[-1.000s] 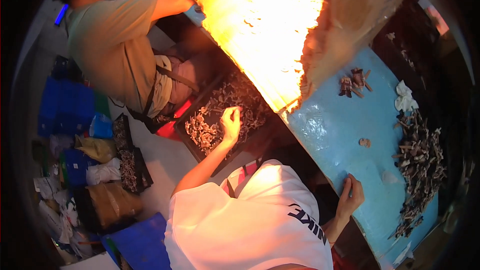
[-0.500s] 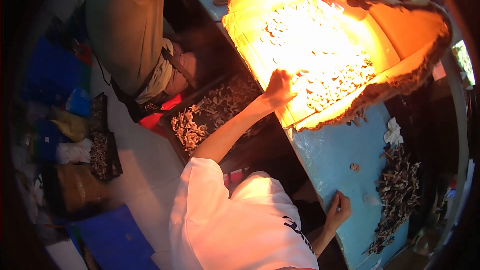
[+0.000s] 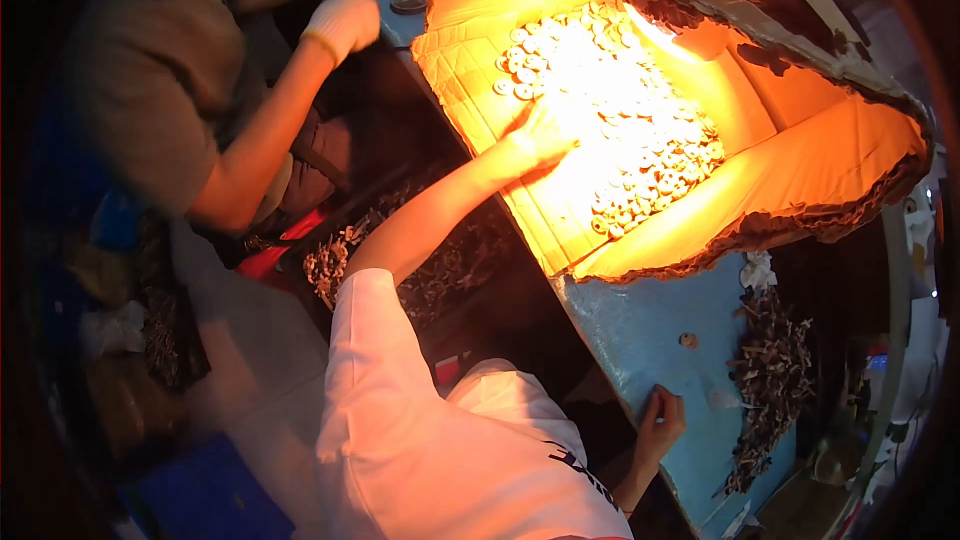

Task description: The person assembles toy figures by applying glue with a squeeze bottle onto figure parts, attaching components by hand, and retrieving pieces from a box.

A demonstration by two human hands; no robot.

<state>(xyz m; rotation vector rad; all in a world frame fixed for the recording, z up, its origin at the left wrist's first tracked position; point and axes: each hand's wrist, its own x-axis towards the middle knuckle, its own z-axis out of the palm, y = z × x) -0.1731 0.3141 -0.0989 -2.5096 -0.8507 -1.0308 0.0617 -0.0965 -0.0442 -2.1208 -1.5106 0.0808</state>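
Note:
My left hand (image 3: 545, 137) reaches over a brightly lit cardboard box (image 3: 800, 155), at the near left side of a heap of small round pieces with holes (image 3: 655, 185). Glare washes out its fingers, so their grip does not show. Lower right, my right hand (image 3: 662, 422) rests at the edge of the blue tabletop (image 3: 630, 325), its fingers curled in toward the thumb. Whatever those fingers may hold is too small to make out. One loose round piece (image 3: 688, 340) lies on the tabletop beyond this hand.
Dark, branching small parts (image 3: 770, 380) are piled along the table's right side, below a crumpled white scrap (image 3: 758, 271). A tray of similar parts (image 3: 325, 262) sits under my left arm. At upper left is a co-worker with a white-gloved hand (image 3: 345, 23), near a round flanged part (image 3: 408, 0).
My left hand has shifted slightly left and up along the heap. The co-worker has leaned back, bringing gloved hands into view. My right hand stays by the table edge.

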